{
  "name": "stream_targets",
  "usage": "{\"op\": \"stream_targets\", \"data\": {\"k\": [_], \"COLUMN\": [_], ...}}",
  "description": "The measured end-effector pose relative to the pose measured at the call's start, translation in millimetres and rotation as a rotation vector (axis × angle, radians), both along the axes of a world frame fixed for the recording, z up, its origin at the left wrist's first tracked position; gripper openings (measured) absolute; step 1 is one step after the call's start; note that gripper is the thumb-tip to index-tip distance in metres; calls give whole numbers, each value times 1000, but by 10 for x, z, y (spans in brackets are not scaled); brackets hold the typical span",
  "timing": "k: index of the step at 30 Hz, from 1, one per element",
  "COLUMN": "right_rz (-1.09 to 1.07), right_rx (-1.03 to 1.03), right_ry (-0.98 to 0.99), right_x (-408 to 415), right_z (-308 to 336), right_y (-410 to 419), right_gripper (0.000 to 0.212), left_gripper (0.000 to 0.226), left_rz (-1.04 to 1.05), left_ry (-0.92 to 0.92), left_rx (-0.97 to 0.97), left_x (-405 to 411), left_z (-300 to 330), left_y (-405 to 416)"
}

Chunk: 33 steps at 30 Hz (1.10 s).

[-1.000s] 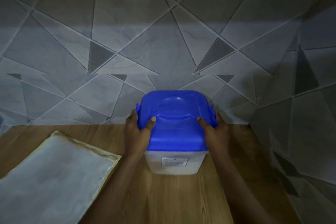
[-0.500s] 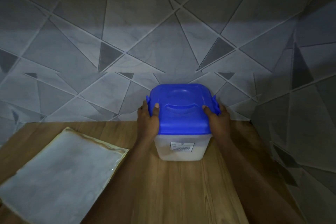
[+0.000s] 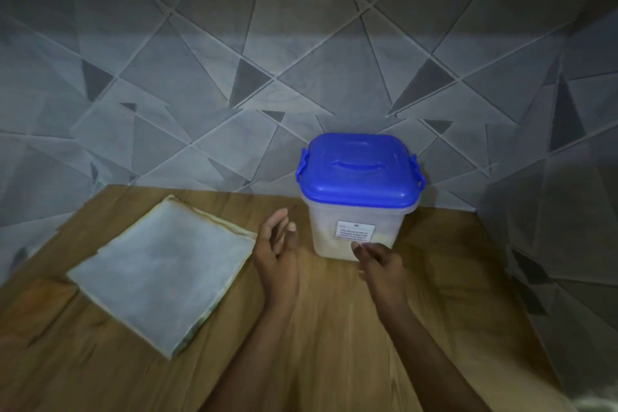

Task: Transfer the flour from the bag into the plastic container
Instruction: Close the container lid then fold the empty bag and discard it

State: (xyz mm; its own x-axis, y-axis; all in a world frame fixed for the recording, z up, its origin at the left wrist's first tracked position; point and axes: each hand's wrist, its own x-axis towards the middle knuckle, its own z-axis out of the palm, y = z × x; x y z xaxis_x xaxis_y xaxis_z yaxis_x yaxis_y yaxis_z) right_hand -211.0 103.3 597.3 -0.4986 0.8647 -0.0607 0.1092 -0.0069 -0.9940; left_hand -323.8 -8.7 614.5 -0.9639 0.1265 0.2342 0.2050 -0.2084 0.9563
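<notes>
With the blue snap-on lid (image 3: pixel 359 170) sitting closed on the translucent plastic container (image 3: pixel 355 233) at the back of the wooden table (image 3: pixel 334 328), this looks pretty much finished. Flat, empty-looking pale bag (image 3: pixel 160 273) lies to its left. Left hand (image 3: pixel 276 252) has relaxed straight fingers, right hand (image 3: pixel 379 262) loosely curled, both holding nothing. Nothing's in the way.
</notes>
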Motion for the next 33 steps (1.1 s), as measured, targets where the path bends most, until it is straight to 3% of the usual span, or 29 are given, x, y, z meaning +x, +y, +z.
{"op": "stream_targets", "data": {"k": [2, 8, 16, 19, 25, 28, 33], "right_rz": [57, 254, 365, 351, 324, 275, 76], "right_rx": [2, -2, -67, -104, -101, -56, 3], "right_ry": [26, 73, -5, -49, -150, -208, -419], "right_x": [-97, -300, -524, -714, -1349, -1727, -2140], "right_z": [18, 37, -182, -274, -521, -719, -946], "right_y": [-123, -520, -1113, -1293, -1629, -1803, -2047], "right_gripper": [8, 16, 18, 27, 21, 4, 22], "left_gripper": [25, 17, 14, 15, 13, 14, 19], "left_rz": [50, 239, 369, 364, 317, 257, 100], "left_ry": [13, 67, 44, 46, 1, -14, -111], "left_rx": [-20, -143, -188, -229, -326, -411, -566], "left_x": [57, 124, -173, -412, -1109, -1606, -2507], "left_z": [37, 24, -211, -349, -737, -917, -1118], "left_y": [-213, -771, -1624, -1901, -2418, -2625, -2923]}}
